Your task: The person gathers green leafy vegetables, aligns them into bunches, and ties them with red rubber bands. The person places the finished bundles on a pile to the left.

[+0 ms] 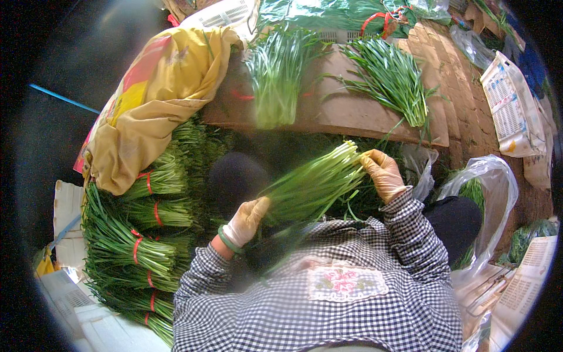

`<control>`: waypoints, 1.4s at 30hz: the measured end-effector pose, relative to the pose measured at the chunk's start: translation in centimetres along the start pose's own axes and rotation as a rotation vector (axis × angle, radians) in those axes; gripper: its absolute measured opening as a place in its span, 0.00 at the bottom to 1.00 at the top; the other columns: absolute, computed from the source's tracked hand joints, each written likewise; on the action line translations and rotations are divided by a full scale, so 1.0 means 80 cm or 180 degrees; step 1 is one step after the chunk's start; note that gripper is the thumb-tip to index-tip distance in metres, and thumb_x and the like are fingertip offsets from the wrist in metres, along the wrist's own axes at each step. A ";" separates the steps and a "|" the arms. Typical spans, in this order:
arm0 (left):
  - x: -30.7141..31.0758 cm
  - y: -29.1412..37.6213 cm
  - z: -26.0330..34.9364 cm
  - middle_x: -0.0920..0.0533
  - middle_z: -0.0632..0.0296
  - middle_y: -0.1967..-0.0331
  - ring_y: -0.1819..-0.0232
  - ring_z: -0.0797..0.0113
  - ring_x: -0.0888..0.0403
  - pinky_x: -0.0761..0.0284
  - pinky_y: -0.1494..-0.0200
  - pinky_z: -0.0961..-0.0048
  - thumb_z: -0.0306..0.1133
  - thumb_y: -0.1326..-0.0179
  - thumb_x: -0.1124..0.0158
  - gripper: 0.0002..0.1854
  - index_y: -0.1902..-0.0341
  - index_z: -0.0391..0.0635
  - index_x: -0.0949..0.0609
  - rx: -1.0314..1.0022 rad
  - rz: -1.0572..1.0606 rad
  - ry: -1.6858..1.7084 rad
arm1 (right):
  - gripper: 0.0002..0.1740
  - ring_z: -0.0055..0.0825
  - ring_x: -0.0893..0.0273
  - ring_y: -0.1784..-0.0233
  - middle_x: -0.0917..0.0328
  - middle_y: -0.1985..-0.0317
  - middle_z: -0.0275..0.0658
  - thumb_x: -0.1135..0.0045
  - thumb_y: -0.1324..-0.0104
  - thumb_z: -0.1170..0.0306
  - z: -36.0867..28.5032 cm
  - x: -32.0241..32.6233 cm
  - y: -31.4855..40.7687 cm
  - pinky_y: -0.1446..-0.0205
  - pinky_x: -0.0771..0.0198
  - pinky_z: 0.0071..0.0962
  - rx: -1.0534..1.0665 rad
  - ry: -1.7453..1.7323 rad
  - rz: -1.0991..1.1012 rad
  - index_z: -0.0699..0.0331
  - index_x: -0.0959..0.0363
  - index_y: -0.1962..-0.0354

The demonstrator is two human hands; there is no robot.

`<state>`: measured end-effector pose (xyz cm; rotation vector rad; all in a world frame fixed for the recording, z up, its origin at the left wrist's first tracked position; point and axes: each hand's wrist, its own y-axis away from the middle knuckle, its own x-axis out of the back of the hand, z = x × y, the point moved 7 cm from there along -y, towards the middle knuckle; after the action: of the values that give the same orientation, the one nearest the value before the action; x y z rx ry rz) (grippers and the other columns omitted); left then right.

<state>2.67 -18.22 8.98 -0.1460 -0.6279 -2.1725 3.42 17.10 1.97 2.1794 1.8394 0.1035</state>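
My left hand (248, 220), in a thin pale glove with a green bangle at the wrist, grips the leafy side of a loose bunch of garlic chives (316, 185). The leaves are blurred and slant up to pale stem ends at the right. At those ends my right hand (382, 171), in a yellowish glove, has its fingertips pinched together; whether a stem is between them I cannot tell. On the brown board (334, 119) beyond lie an upright pile of chives (281, 75) and a slanting darker pile (396, 83).
Several chive bundles with red ties (145, 251) are stacked at the left, partly under a yellow cloth sack (154, 119). Clear plastic bags (497, 180) stand at the right beside my knee. Cardboard (475, 119) and a white printed sack (512, 105) lie farther right. Green plastic sheeting (316, 17) is at the back.
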 end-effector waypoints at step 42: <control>0.014 0.009 0.003 0.12 0.63 0.53 0.63 0.75 0.16 0.23 0.64 0.76 0.62 0.21 0.59 0.36 0.39 0.41 0.18 0.0181 0.0472 0.1106 | 0.23 0.14 0.29 0.74 0.18 0.66 0.32 0.40 0.27 0.50 0.008 -0.021 0.007 0.75 0.38 0.14 -0.1195 0.0043 -0.0840 0.60 0.21 0.47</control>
<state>2.53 -19.26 9.80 0.2061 -0.4626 -1.9718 3.77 15.27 1.68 1.6769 1.9145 0.3750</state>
